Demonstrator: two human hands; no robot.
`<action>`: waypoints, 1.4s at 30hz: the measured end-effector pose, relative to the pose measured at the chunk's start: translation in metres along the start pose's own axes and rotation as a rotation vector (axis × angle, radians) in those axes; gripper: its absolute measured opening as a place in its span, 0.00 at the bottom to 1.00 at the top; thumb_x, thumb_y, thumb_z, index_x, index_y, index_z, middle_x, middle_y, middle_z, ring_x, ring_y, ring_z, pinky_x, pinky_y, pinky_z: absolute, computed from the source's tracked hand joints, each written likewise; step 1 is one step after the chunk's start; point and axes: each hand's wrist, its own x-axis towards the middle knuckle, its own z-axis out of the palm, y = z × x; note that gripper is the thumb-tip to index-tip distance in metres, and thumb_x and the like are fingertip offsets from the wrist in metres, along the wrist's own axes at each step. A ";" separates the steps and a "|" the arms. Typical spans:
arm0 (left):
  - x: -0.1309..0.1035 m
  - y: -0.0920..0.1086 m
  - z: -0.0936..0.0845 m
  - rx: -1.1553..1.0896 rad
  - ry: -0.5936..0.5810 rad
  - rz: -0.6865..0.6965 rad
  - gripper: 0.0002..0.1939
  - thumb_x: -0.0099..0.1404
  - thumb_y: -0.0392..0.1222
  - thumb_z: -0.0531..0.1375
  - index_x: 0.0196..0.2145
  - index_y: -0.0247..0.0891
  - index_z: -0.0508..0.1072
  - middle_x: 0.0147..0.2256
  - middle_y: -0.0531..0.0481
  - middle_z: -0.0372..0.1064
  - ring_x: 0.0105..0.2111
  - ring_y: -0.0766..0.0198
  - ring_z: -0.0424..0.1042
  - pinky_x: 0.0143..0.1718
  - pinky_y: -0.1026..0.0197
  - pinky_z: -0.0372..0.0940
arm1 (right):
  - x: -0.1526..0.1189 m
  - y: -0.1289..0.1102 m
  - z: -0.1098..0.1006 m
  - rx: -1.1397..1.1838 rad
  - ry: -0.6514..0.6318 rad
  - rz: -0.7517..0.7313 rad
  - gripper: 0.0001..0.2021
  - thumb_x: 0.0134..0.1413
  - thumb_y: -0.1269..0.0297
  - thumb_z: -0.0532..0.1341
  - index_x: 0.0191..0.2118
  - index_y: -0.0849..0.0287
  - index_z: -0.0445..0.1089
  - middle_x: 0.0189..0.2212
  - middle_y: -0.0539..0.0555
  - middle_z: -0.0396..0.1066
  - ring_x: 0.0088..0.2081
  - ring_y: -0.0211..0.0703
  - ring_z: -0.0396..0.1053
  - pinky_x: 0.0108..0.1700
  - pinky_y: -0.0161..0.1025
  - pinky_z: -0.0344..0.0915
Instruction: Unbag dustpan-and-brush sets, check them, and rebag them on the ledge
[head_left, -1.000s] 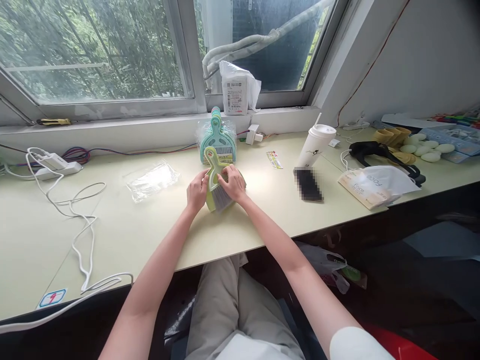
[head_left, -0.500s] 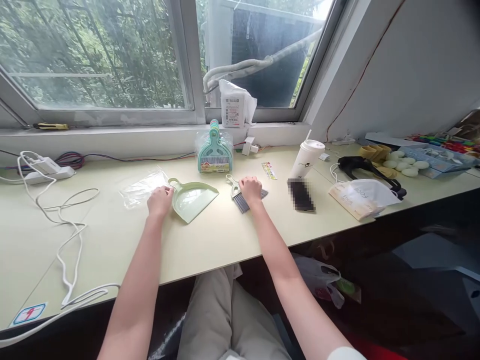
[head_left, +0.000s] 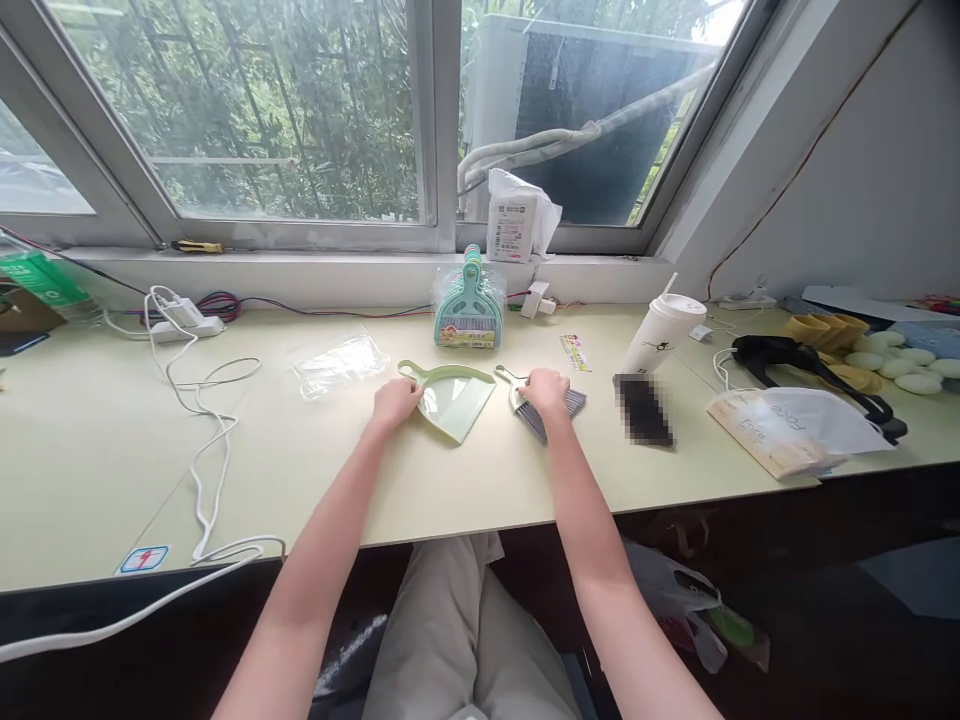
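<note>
A pale green dustpan (head_left: 459, 402) lies on the table with its looped handle at the upper left. My left hand (head_left: 397, 402) is closed on its left edge, just below the handle. To the right, a small hand brush (head_left: 534, 418) with grey bristles rests on the tabletop. My right hand (head_left: 546, 390) is closed over the brush's body and hides part of it. Between the two tools is a narrow gap. Behind them a wrapped stack of turquoise dustpan sets (head_left: 470, 310) stands against the sill.
Left of the dustpan lies a clear plastic wrapper (head_left: 341, 365). A label card (head_left: 575, 353), a white cup with a straw (head_left: 664, 330), a blurred dark flat object (head_left: 643, 410) and a tissue pack (head_left: 795, 430) are on the right. White cables (head_left: 217, 440) trail across the left side.
The view has turned left, so everything appears further right. Both hands keep their holds on the dustpan and the brush, which look unmoved on the table.
</note>
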 end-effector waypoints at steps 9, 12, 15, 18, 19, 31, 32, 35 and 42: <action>-0.018 0.042 0.016 -0.284 -0.202 0.202 0.25 0.73 0.49 0.41 0.43 0.41 0.77 0.33 0.47 0.76 0.34 0.59 0.75 0.39 0.60 0.67 | -0.015 -0.023 -0.011 0.312 -0.014 -0.341 0.09 0.53 0.54 0.65 0.37 0.51 0.77 0.42 0.50 0.79 0.45 0.46 0.74 0.47 0.40 0.62; -0.015 0.033 0.017 -0.229 -0.108 0.408 0.18 0.71 0.42 0.47 0.47 0.42 0.75 0.36 0.47 0.76 0.37 0.58 0.74 0.41 0.59 0.67 | -0.022 -0.040 -0.001 0.202 0.023 -0.427 0.08 0.54 0.55 0.64 0.34 0.54 0.76 0.43 0.53 0.78 0.48 0.49 0.72 0.49 0.42 0.60; -0.006 0.022 0.022 -0.097 0.227 0.480 0.18 0.68 0.38 0.53 0.54 0.41 0.70 0.49 0.42 0.71 0.51 0.52 0.69 0.49 0.53 0.66 | -0.020 -0.044 0.008 0.187 0.063 -0.400 0.08 0.56 0.57 0.63 0.35 0.55 0.75 0.43 0.55 0.78 0.50 0.50 0.71 0.50 0.43 0.60; 0.004 0.012 0.028 -0.116 0.398 0.495 0.27 0.65 0.35 0.57 0.61 0.40 0.61 0.58 0.39 0.62 0.58 0.50 0.62 0.56 0.49 0.64 | -0.015 -0.039 0.012 0.207 0.052 -0.335 0.08 0.55 0.57 0.63 0.37 0.55 0.75 0.42 0.54 0.78 0.48 0.50 0.72 0.48 0.43 0.61; 0.006 0.010 0.030 -0.125 0.420 0.493 0.29 0.64 0.34 0.58 0.62 0.39 0.59 0.60 0.39 0.59 0.59 0.50 0.61 0.57 0.48 0.63 | -0.014 -0.038 0.012 0.219 0.048 -0.324 0.08 0.55 0.57 0.64 0.37 0.55 0.75 0.42 0.54 0.78 0.47 0.49 0.72 0.48 0.42 0.62; -0.002 0.012 0.019 0.097 0.203 0.737 0.19 0.67 0.28 0.49 0.48 0.38 0.75 0.48 0.39 0.70 0.49 0.55 0.68 0.51 0.54 0.65 | -0.025 -0.055 0.017 0.399 -0.032 -0.577 0.05 0.56 0.60 0.65 0.34 0.55 0.74 0.41 0.50 0.77 0.46 0.44 0.69 0.47 0.39 0.62; -0.003 0.014 0.019 0.091 0.189 0.710 0.19 0.67 0.27 0.49 0.48 0.38 0.75 0.47 0.39 0.70 0.48 0.55 0.69 0.49 0.55 0.65 | -0.025 -0.055 0.016 0.390 -0.026 -0.570 0.05 0.56 0.61 0.65 0.34 0.55 0.74 0.42 0.50 0.77 0.46 0.45 0.69 0.48 0.39 0.62; -0.004 0.021 0.019 0.126 0.145 0.636 0.20 0.66 0.25 0.48 0.47 0.38 0.75 0.45 0.40 0.72 0.45 0.56 0.71 0.45 0.57 0.66 | -0.022 -0.053 0.016 0.377 -0.033 -0.557 0.04 0.56 0.62 0.64 0.35 0.55 0.74 0.42 0.51 0.77 0.47 0.46 0.69 0.48 0.40 0.62; -0.005 0.024 0.021 0.145 0.100 0.597 0.20 0.66 0.26 0.47 0.46 0.36 0.75 0.45 0.39 0.72 0.44 0.55 0.72 0.45 0.57 0.66 | -0.020 -0.053 0.021 0.369 -0.040 -0.553 0.05 0.56 0.61 0.63 0.36 0.55 0.73 0.43 0.51 0.76 0.49 0.47 0.69 0.46 0.38 0.62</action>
